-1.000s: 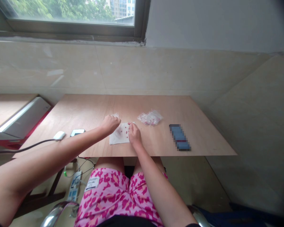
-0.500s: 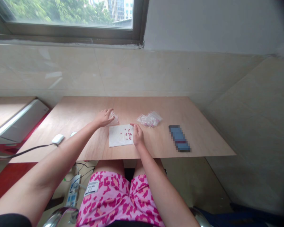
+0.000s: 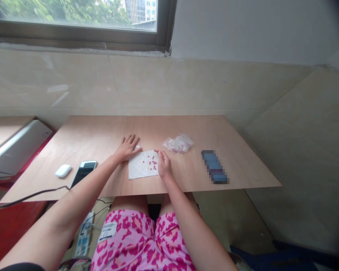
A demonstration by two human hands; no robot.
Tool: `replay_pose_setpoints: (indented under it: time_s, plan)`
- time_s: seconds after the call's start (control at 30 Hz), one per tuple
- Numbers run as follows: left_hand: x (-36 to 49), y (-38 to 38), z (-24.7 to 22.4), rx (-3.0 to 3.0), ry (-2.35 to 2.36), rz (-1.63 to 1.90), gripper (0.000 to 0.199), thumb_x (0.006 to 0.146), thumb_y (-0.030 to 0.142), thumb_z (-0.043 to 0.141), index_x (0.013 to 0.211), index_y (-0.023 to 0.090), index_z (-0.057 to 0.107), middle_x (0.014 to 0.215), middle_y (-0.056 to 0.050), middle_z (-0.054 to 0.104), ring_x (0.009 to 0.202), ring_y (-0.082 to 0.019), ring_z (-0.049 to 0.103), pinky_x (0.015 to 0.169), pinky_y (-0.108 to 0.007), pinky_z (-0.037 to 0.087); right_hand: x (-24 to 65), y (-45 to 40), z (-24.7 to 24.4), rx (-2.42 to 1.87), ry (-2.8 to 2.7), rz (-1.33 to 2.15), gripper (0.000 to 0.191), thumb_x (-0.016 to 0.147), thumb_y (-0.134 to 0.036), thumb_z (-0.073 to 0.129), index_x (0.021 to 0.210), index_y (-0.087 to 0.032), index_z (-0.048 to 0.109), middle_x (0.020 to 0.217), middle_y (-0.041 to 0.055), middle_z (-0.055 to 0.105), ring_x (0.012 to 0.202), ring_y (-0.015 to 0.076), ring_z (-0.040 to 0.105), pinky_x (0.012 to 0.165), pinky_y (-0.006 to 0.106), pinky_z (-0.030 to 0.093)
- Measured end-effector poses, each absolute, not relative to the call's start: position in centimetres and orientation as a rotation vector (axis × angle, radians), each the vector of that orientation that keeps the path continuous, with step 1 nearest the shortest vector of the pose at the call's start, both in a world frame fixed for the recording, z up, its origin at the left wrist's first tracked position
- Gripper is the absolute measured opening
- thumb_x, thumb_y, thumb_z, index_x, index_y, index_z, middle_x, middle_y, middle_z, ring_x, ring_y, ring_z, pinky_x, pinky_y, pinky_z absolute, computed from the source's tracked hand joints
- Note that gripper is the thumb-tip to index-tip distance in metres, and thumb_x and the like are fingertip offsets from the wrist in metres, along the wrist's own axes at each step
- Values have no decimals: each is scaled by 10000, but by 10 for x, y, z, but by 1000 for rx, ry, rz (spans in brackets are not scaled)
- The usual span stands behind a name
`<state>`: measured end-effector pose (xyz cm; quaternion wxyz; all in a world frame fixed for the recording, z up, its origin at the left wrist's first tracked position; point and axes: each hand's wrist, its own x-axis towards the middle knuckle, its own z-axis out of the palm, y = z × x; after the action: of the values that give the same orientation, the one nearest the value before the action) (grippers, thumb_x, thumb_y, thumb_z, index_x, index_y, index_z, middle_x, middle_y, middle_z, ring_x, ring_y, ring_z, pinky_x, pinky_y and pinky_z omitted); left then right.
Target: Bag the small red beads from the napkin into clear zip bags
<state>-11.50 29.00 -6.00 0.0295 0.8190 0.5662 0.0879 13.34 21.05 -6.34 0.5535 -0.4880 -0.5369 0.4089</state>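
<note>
Far left in the frame, we see one white case [image 3: 63,171] on the table [image 3: 243,165]. One black cord [image 3: 31,193] runs in from the left edge, below the case. Next comes one phone with a white rim [image 3: 84,171], and our left arm goes over its lower side.

Near the middle, we have our left hand [image 3: 127,148] flat with its fingers spread wide. It is at the upper left of the white sheet [image 3: 138,167], and its thumb is at the top edge of the sheet. A bit of clear plastic [image 3: 138,145] peeks out by its fingers, on the right side; we cannot tell how many bags that is.

The one white sheet lies in the middle of the frame, between our two hands. Little red bits [image 3: 154,163] sit mostly on its right half. We count about twelve, but they are too small to be sure.

Our right hand [image 3: 164,163] is at the right edge of the sheet, just beside the red bits. Its fingers are curled and its thumb is up. We cannot tell if it pinches the sheet.

Up and to the right of that hand is one pile of clear bags [image 3: 178,143] with pink bits in it. We cannot count the bags. Farther right lies one dark blurred thing [image 3: 214,166].
</note>
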Motion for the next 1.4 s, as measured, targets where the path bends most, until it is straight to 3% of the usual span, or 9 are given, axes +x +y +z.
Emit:
replay_pose_setpoints:
  time_s: [0.33, 0.5, 0.6, 0.8, 0.9, 1.03, 1.17, 1.27, 1.4]
  plan:
    - [-114, 294, -58, 2477, 1715, 198, 751, 988, 720, 374, 1614, 306, 353, 1719, -193, 169, 1579, -462, 92, 1191, -702, 81, 133, 225, -64, -1256, -1365, 941, 374, 1029, -419, 429, 1115, -175, 699, 1066, 100, 746, 964, 231, 696, 849, 322, 544]
    - [-115, 294, -59, 2479, 1693, 228, 735, 984, 718, 384, 1598, 315, 387, 1715, -201, 174, 1573, -480, 94, 1180, -716, 69, 171, 264, -47, -1401, -1477, 719, 220, 911, -253, 591, 1076, -169, 709, 1155, 132, 713, 1129, 280, 632, 1044, 398, 452]
    - [-115, 292, -60, 2500, 1696, 237, 797, 974, 727, 389, 1625, 271, 329, 1707, -219, 191, 1573, -473, 112, 1188, -706, 71, 198, 280, -37, -1539, -1657, 560, 246, 825, -172, 693, 1068, -170, 732, 1184, 158, 686, 1193, 314, 572, 1107, 413, 373]
    - [-109, 275, -45, 2551, 1759, 539, 937, 960, 678, 485, 1651, 138, 158, 1685, -223, 261, 1580, -388, 172, 1259, -607, 56, 215, 284, -29, -1592, -1880, 499, 123, 816, -111, 708, 919, -163, 750, 1071, 156, 715, 1099, 295, 600, 1026, 369, 405]
    - [-103, 260, -28, 2490, 1789, 795, 782, 995, 573, 489, 1609, 147, 258, 1651, -197, 345, 1551, -338, 270, 1277, -539, 142, 218, 283, -22, -1519, -1823, 550, 106, 836, -116, 661, 842, -177, 747, 994, 130, 733, 1036, 283, 626, 1003, 380, 420]
    - [-87, 230, -3, 2149, 1848, 1176, 518, 1014, 474, 493, 1426, 161, 491, 1465, -193, 546, 1404, -315, 477, 1191, -491, 357, 227, 276, -8, -1414, -1652, 657, 171, 906, -252, 593, 854, -184, 741, 959, 111, 744, 973, 269, 655, 941, 397, 471]
    - [-59, 180, 13, 1867, 1604, 1157, 289, 983, 455, 556, 1109, 221, 669, 1173, -119, 705, 1124, -286, 656, 1009, -444, 512, 227, 253, 4, -1304, -1484, 832, 313, 901, -460, 612, 946, -170, 719, 933, 107, 749, 875, 246, 698, 796, 365, 542]
    - [-34, 140, 18, 1640, 1395, 1077, 259, 946, 481, 621, 1007, 254, 731, 1096, -95, 735, 1010, -268, 693, 897, -391, 549, 217, 218, 10, -1167, -1300, 1135, 408, 795, -548, 745, 955, -176, 689, 920, 92, 744, 839, 232, 716, 760, 352, 568]
    - [-8, 101, 17, 1271, 1195, 1006, 361, 893, 519, 693, 1138, 256, 725, 1192, -115, 719, 1065, -279, 684, 853, -385, 575, 197, 161, 19, -997, -1048, 1544, 428, 684, -470, 889, 906, -189, 655, 906, 65, 735, 824, 221, 726, 784, 352, 585]
